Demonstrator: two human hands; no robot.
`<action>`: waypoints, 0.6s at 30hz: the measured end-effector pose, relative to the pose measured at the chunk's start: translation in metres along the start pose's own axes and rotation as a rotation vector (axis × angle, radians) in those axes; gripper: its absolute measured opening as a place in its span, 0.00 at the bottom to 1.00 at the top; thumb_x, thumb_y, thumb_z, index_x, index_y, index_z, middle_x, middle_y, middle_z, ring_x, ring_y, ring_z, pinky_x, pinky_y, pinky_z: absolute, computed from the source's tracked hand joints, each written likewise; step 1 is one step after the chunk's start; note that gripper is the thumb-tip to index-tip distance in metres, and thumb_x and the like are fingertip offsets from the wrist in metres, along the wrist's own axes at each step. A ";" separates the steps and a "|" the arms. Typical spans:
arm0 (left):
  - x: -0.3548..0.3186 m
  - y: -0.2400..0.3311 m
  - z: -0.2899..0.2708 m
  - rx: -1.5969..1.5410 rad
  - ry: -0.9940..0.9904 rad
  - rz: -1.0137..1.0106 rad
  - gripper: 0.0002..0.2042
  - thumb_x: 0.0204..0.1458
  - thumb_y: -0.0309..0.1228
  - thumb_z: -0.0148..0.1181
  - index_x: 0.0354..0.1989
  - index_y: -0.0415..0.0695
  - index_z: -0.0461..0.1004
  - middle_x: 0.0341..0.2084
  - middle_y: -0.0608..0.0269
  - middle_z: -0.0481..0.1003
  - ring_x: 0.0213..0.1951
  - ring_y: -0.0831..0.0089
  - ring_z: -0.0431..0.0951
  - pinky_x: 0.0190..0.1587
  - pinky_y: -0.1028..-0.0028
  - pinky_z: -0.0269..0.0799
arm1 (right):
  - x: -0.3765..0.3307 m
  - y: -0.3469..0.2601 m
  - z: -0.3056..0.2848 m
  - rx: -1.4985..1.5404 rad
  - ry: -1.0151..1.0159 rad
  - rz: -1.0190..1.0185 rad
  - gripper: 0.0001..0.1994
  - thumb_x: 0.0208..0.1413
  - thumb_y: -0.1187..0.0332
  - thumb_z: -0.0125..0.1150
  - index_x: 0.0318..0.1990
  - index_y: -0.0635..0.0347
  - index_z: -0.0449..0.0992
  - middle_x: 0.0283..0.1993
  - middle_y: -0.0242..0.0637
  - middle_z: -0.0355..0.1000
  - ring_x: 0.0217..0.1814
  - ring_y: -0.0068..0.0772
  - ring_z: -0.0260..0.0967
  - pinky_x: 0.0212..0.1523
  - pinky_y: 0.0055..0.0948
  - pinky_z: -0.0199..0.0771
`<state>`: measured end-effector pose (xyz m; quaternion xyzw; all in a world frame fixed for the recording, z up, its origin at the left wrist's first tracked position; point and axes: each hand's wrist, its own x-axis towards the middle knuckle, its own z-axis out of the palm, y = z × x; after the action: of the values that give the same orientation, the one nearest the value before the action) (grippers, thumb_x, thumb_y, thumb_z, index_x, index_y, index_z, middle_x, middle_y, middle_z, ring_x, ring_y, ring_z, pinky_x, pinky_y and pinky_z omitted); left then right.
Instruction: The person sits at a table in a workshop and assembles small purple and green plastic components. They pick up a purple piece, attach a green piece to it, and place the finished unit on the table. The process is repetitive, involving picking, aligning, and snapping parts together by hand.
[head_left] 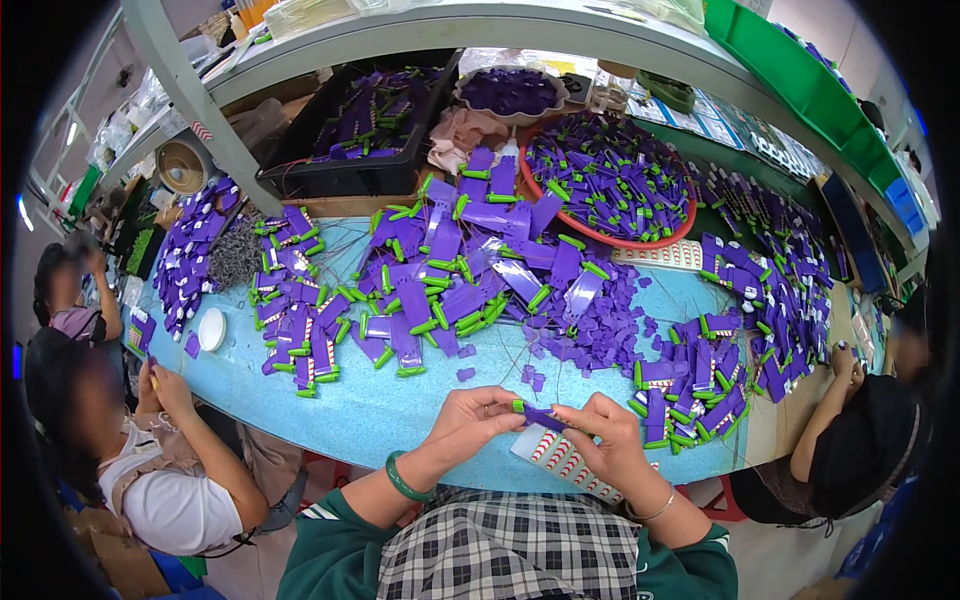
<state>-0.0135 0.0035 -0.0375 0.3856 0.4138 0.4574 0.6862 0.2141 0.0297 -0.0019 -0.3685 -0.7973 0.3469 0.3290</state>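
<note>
Over the near edge of the blue table, my left hand (pixel 470 422) and my right hand (pixel 610 438) pinch a small purple plastic piece with a green end (pixel 542 416) between them. The left fingers are closed at its green end, the right fingers on its other end. Beneath my right hand lies a white sticker sheet (pixel 562 458) with red arrow-like marks, partly hidden by the hand. Beyond my hands spread a heap of similar purple pieces with green ends (pixel 440 290) and a pile of small purple chips (pixel 595 335).
Behind the heap stand a red-rimmed basket (pixel 690 215) and a black tray (pixel 340 180), both holding purple pieces. More pieces (pixel 695 385) lie at right, near a white lid (pixel 212 329) far left. A metal shelf (pixel 450 35) crosses above. Co-workers sit at both sides.
</note>
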 end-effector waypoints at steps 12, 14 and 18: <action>-0.006 0.007 0.010 0.046 -0.086 0.059 0.08 0.43 0.22 0.67 0.33 0.36 0.77 0.39 0.60 0.73 0.39 0.77 0.73 0.42 0.76 0.68 | 0.003 0.010 0.011 1.017 -0.318 0.372 0.20 0.48 0.80 0.64 0.52 0.65 0.72 0.37 0.36 0.71 0.40 0.25 0.72 0.42 0.24 0.77; -0.009 0.019 0.004 0.247 -0.194 0.203 0.09 0.41 0.22 0.68 0.32 0.38 0.77 0.40 0.60 0.72 0.39 0.76 0.72 0.42 0.76 0.67 | 0.006 0.025 0.013 0.983 -0.260 0.245 0.18 0.48 0.78 0.66 0.48 0.63 0.74 0.36 0.36 0.72 0.38 0.26 0.72 0.39 0.25 0.76; -0.011 0.042 0.015 0.751 -0.148 0.363 0.08 0.40 0.21 0.68 0.28 0.37 0.75 0.37 0.61 0.72 0.38 0.71 0.74 0.40 0.74 0.69 | 0.034 0.000 0.005 0.277 -0.323 -0.116 0.10 0.46 0.74 0.67 0.38 0.61 0.77 0.32 0.36 0.72 0.31 0.30 0.71 0.32 0.27 0.73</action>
<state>-0.0156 0.0028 0.0080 0.7072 0.4268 0.3593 0.4343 0.1929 0.0555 0.0047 -0.2132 -0.8042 0.4880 0.2638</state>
